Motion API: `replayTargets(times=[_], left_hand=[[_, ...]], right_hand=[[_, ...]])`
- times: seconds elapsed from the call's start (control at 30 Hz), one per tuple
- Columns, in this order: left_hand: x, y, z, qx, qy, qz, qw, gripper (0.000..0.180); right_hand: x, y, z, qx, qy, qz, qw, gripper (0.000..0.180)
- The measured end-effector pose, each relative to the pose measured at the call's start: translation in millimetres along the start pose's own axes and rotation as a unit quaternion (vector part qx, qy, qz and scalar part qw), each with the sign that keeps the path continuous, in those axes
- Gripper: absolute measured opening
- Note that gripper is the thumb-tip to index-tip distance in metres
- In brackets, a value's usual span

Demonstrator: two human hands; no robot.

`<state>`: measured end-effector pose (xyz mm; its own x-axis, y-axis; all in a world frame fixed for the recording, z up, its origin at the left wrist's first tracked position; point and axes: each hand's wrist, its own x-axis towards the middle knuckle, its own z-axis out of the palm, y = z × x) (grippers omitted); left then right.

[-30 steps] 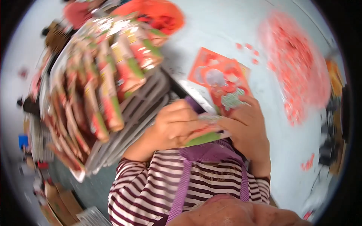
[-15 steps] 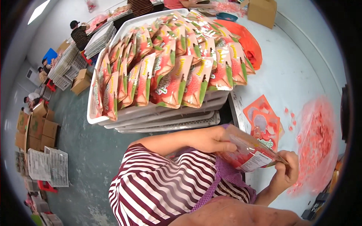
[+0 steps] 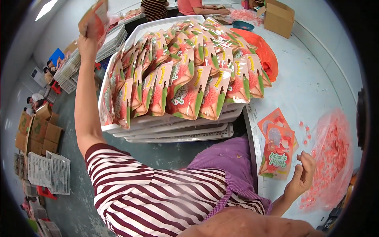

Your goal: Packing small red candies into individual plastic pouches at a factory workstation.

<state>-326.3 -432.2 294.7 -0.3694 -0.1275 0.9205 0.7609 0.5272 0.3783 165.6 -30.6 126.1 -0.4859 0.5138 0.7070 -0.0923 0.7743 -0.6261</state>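
My left hand (image 3: 87, 38) is raised at the far left, the arm stretched out beyond the white crate, and it is closed on a pink candy pouch (image 3: 98, 19). Filled pink and green pouches (image 3: 189, 93) stand in tight rows in the white plastic crate (image 3: 114, 127). Over the table at the right, my right hand (image 3: 302, 175) holds nothing, its fingers loosely bent and apart from the thumb. Close to it lie a few flat pouches (image 3: 277, 152), overlapping on the table.
Beside my right hand a clear bag of small pink-wrapped pieces (image 3: 331, 158) is spread on the pale table (image 3: 302, 71). A red bag (image 3: 266, 55), a teal bowl (image 3: 243, 25) and a cardboard box (image 3: 279, 19) lie farther back. More crates (image 3: 49, 172) and cartons stand at left.
My left hand has swung from the table edge up to the far left with the pouch. The right hand has let go of that pouch and stays over the table.
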Motion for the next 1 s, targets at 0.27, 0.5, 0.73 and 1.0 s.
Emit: replayTargets(times=[0.27,0.5,0.73,1.0], left_hand=[[-13,-120,12,0.239,-0.033,-0.073,0.968,0.041],[-61,-181,24,0.088,-0.391,-0.207,0.893,0.040],[-77,-167,21,0.060,-0.330,-0.325,0.884,0.043],[-56,-232,2,0.094,-0.479,-0.205,0.849,0.054]], right_hand=[[-4,9,5,-0.036,-0.024,0.068,0.997,0.015],[9,14,30,0.019,-0.062,0.116,0.991,0.012],[7,16,37,0.023,-0.057,0.129,0.990,0.012],[-4,38,3,-0.041,-0.051,0.154,0.986,0.018]])
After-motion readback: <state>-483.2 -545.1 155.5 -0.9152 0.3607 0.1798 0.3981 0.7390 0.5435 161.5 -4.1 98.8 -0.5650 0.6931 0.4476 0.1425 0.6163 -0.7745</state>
